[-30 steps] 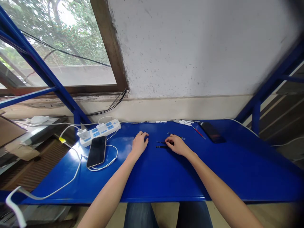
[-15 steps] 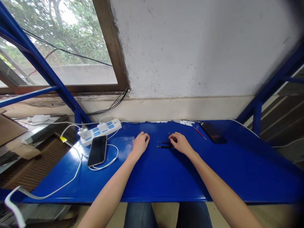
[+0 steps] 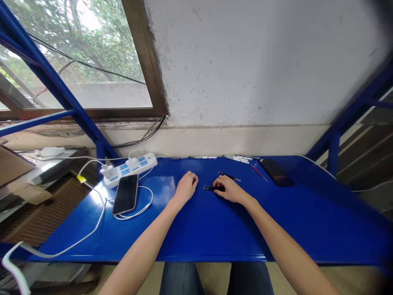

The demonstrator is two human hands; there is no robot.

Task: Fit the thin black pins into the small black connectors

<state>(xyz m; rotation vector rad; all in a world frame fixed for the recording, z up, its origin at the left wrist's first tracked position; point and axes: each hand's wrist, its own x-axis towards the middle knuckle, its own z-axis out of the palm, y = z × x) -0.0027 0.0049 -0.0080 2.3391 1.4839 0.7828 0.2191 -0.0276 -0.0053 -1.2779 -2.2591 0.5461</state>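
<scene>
Blue tabletop (image 3: 215, 229), black tweezers (image 3: 211, 188), white power strip (image 3: 129, 170)

The left hand (image 3: 186, 188) has slid rightward, and the right hand (image 3: 231, 190) has moved left, its fingers now covering more of the black tweezers (image 3: 211, 188).

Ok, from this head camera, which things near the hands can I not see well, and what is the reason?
Only the head view shows them:
- Black tweezers: the right hand covers part of them, so its grip cannot be told.
- Left hand: its curled fingers hide anything beneath the palm.
- Small white pieces: too far and too small to identify.
- Thin red tool: too small to name.
- Dark phone: its screen shows nothing readable.
</scene>
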